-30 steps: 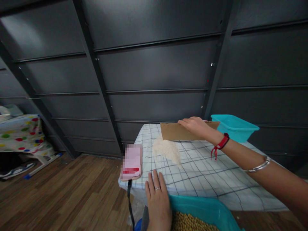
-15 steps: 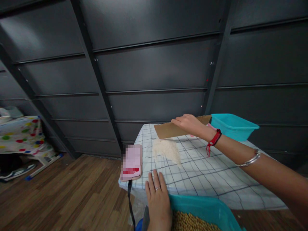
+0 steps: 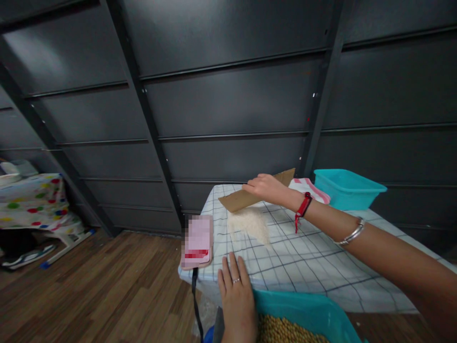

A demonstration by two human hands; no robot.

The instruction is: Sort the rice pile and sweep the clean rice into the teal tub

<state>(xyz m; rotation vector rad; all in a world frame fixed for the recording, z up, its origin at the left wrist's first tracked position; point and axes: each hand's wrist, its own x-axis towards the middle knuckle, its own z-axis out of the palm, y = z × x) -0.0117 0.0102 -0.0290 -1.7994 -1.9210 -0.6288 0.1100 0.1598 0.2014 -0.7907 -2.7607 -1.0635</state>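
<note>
My right hand [image 3: 266,187] grips a strip of brown cardboard [image 3: 237,200] from above. The strip is tilted, its lower edge at the far side of a pile of white grains [image 3: 252,225] that looks like rice. The grains lie on a white checked tablecloth [image 3: 293,259]. My left hand [image 3: 236,293] rests flat at the table's near edge, fingers stretched out, holding nothing. Beside it, below the edge, is a teal basin [image 3: 303,304] with yellowish beans [image 3: 283,329] in it.
A phone in a pink case [image 3: 197,240] lies at the left table edge, a black strap [image 3: 194,297] hanging from it. At the back right stand a turquoise tub [image 3: 350,189] and a pink-striped cloth [image 3: 311,189]. Behind the table rises a dark panelled wall [image 3: 232,105].
My right hand has moved left and slightly nearer with the cardboard, uncovering the striped cloth. The left hand stays flat in nearly the same spot.
</note>
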